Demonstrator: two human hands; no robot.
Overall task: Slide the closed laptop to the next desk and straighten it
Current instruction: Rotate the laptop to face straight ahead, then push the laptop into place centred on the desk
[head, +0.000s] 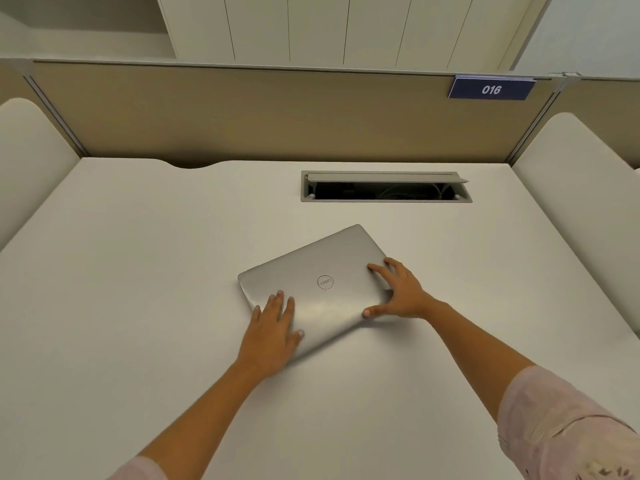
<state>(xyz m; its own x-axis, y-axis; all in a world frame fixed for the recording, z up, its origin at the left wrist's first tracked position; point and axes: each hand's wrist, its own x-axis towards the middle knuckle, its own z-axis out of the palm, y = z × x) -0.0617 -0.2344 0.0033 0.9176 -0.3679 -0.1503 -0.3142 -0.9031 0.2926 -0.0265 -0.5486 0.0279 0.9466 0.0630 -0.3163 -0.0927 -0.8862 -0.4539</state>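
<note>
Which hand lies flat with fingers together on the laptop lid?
The left hand, pressed flat on the closed silver laptop near its left corner. The right hand is instead splayed wide across the lid's right edge.

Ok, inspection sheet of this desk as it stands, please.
Surface: white desk, matte.
Job's things: closed silver laptop, askew to the desk's edges.
Clutter: nothing seen.
Grippers: left hand flat on the laptop's near-left corner; right hand spread over its right corner.
Cables: pale cables inside the open hatch.
Surroundings: tan partition with sign 016; white cabinets behind.
</note>
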